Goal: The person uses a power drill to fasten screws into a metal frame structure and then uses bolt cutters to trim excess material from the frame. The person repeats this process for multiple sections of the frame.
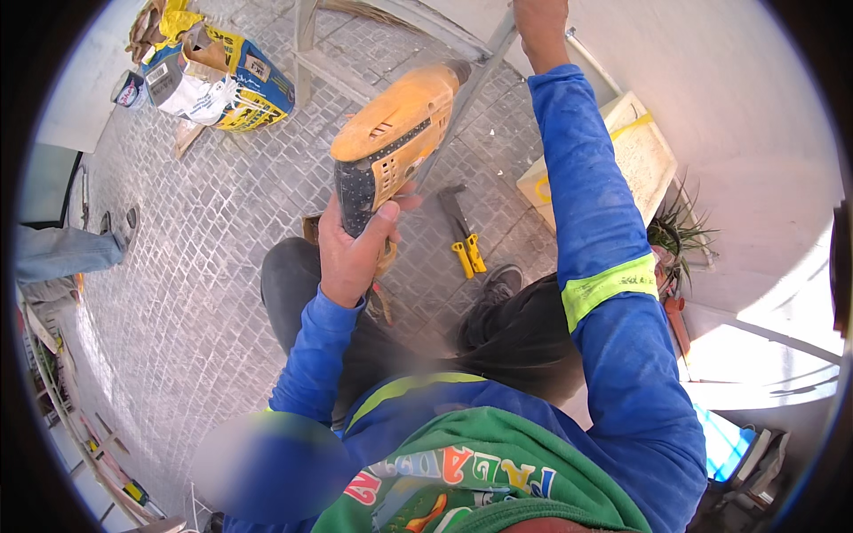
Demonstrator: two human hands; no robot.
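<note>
My left hand (pixel 357 249) is wrapped round the handle of an orange and black power drill (pixel 395 133), whose nose points up and to the right. The drill's front end is beside a narrow grey metal bar (pixel 468 96) that slants across the view. My right arm reaches far forward, and my right hand (pixel 540 25) is at the top edge, next to the upper end of that bar. Its fingers are cut off from view, so what it touches is hidden. Metal snips (pixel 460 229) with yellow handles lie on the paving below the drill.
A torn blue and yellow bag (pixel 258 84) stands at the far left beside a small tin (pixel 129 89). A pale box (pixel 640 147) and a spiky plant (pixel 680 231) are against the right wall. Another person's legs (pixel 71 251) show at the left.
</note>
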